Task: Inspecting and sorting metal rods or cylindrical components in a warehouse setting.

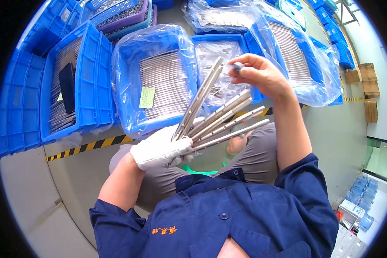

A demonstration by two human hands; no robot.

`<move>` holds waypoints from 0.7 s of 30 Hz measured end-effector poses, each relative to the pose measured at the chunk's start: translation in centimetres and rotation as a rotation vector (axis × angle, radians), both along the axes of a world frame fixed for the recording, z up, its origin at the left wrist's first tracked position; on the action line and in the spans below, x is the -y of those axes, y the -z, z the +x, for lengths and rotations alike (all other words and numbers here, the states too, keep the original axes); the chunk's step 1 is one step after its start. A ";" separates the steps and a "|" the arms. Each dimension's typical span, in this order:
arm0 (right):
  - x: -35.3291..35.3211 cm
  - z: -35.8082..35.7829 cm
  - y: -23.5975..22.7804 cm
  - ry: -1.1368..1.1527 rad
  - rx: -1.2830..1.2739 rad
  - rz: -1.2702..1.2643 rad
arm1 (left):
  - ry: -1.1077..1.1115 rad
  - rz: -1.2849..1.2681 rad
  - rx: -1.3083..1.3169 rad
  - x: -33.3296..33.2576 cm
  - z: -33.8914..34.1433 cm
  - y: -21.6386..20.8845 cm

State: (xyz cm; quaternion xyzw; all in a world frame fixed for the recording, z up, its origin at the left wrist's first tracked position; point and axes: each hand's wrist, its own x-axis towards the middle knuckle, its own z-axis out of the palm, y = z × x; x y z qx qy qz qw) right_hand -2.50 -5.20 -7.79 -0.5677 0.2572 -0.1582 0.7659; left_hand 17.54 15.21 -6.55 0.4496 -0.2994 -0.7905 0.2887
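Observation:
In a white glove, my left hand [159, 148] is closed round the near ends of several slim metal rods [228, 111]. The rods fan out up and to the right, with small holes or notches along their lengths. Beyond their far ends is my bare right hand [264, 77], its thumb and fingers pinching a small dark round piece [237, 66]; its exact kind is unclear. Just past my left hand stands a blue bin [131, 81] lined with clear plastic. Rows of similar rods [165, 73] lie in it, with a pale green paper slip [147, 97] on top.
A blue crate [84, 81] at the left holds rods and a dark phone-like slab [66, 84]. Another lined bin [316, 56] of rods stands at the right. Baskets [129, 21] of small metal parts sit farther back. Yellow-black tape [90, 146] marks the floor.

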 end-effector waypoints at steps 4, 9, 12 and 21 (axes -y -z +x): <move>-0.6 1.2 0.5 -0.080 0.071 0.106 | 0.023 -0.022 -0.093 -0.8 -0.3 1.8; -0.6 0.5 0.3 -0.153 0.165 0.141 | 0.045 -0.036 -0.132 -0.5 -0.4 1.4; -0.5 0.5 0.0 -0.164 0.069 0.022 | 0.071 -0.069 -0.058 -0.7 -0.5 2.2; 0.4 0.1 0.1 -0.017 0.115 0.051 | 0.090 -0.091 -0.044 -0.8 -0.8 2.6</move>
